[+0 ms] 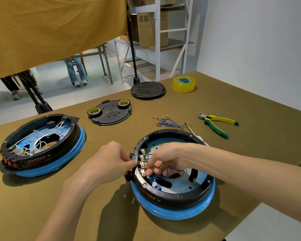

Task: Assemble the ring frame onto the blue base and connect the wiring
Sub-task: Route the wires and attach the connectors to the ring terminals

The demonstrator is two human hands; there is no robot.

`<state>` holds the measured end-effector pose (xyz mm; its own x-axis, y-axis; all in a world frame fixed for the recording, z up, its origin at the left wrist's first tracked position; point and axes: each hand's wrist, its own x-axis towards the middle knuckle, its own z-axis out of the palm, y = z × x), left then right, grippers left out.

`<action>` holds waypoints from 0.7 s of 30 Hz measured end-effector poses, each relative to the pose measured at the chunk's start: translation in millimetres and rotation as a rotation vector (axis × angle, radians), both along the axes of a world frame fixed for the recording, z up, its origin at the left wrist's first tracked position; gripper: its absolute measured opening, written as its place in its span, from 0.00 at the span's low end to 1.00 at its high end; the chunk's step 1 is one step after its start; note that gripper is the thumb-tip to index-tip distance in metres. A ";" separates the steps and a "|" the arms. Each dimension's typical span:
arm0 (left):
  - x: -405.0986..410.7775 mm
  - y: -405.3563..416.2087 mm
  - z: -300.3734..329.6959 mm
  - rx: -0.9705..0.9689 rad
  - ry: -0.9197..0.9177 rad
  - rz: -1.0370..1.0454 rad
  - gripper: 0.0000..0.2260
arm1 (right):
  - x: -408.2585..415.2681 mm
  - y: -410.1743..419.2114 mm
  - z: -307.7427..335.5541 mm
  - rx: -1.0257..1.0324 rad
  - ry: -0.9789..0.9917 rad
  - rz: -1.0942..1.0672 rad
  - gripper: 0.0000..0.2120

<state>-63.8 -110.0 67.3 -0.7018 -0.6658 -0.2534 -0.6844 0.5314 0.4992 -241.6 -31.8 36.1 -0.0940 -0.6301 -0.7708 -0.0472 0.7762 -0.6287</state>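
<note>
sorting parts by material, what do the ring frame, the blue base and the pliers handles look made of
Ring frame: black, apparently moulded plastic, semi-matte with soft highlights and moulded screw bosses.
Blue base: probably glossy plastic or a film-wrapped rim; it shines and shows wrinkles, so this is uncertain.
Pliers handles: yellow and green rubbery-looking sleeves, dull finish, over grey metal jaws.

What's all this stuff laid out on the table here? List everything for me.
ring frame on blue base: 1, black on blue, front centre, being wired
blue wire: 1, inside that frame, at right fingers
wired unit: 1, black and blue, white wires, left
loose wires: bundle, blue, behind front frame
pliers: 1, yellow-green, right
black plates: 2, table's far side
small tape rolls: 2, yellow-black, on nearer plate
clear tape roll: 1, yellowish, far right
left hand: grips frame's rim
right hand: pinches a wire terminal
</note>
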 end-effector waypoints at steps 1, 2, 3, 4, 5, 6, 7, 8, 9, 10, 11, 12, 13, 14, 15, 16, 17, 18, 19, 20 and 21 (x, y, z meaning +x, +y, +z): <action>0.0 -0.7 0.0 0.000 0.007 0.011 0.11 | -0.2 0.7 -0.2 -0.007 -0.008 -0.006 0.03; 0.2 -1.4 0.3 -0.002 0.014 0.019 0.10 | 0.0 1.1 -0.2 -0.016 -0.009 -0.015 0.04; 0.4 -2.1 0.6 0.000 0.022 0.024 0.10 | 0.4 1.4 -0.1 -0.026 -0.006 -0.024 0.04; 0.4 -2.8 0.7 0.013 0.029 0.026 0.09 | 0.7 1.7 0.0 -0.033 -0.002 -0.033 0.04; 0.3 -3.3 0.5 0.034 0.037 0.024 0.09 | 1.1 2.0 0.2 -0.035 0.002 -0.037 0.04; 0.3 -3.6 0.0 0.052 0.044 0.019 0.08 | 1.7 1.8 0.6 -0.028 0.009 -0.034 0.05; -0.1 -3.7 -0.7 0.063 0.048 0.014 0.08 | 2.4 1.1 1.1 -0.013 0.021 -0.026 0.05; -0.6 -3.4 -1.3 0.070 0.054 0.011 0.08 | 3.4 0.1 2.2 0.009 0.033 -0.021 0.06; -1.4 -3.3 -2.0 0.076 0.058 0.011 0.07 | 4.2 -1.0 3.2 0.032 0.038 -0.028 0.06; -1.9 -3.1 -2.7 0.078 0.061 0.012 0.08 | 5.4 -2.1 4.8 0.051 0.033 -0.042 0.07; -2.0 -2.9 -3.2 0.074 0.058 0.015 0.09 | 6.6 -3.0 6.1 0.062 0.027 -0.053 0.07; -1.7 -2.8 -3.4 0.068 0.055 0.017 0.10 | 7.8 -3.8 6.9 0.064 0.025 -0.058 0.07; -1.5 -3.0 -3.6 0.067 0.055 0.021 0.10 | 8.4 -3.9 7.3 0.061 0.030 -0.059 0.06; -0.9 -3.3 -4.0 0.070 0.060 0.026 0.10 | 8.7 -3.3 7.0 0.054 0.035 -0.052 0.06; -0.6 -3.6 -4.4 0.075 0.067 0.030 0.09 | 8.8 -2.3 6.8 0.041 0.036 -0.040 0.06; -0.4 -3.5 -4.6 0.076 0.075 0.033 0.08 | 8.7 -1.0 7.1 0.021 0.033 -0.026 0.05; -0.7 -3.3 -4.9 0.074 0.083 0.035 0.07 | 9.2 0.8 7.7 -0.005 0.030 -0.016 0.05; -1.5 -3.6 -5.2 0.073 0.092 0.039 0.07 | 9.4 2.1 9.5 -0.031 0.026 -0.015 0.06; -2.4 -4.1 -5.5 0.076 0.101 0.043 0.07 | 9.7 3.0 11.0 -0.058 0.028 -0.026 0.05; -3.0 -4.5 -5.7 0.079 0.109 0.046 0.06 | 9.9 3.8 13.0 -0.087 0.040 -0.046 0.04; -3.7 -5.4 -5.9 0.079 0.118 0.049 0.06 | 9.5 4.4 14.7 -0.120 0.067 -0.069 0.04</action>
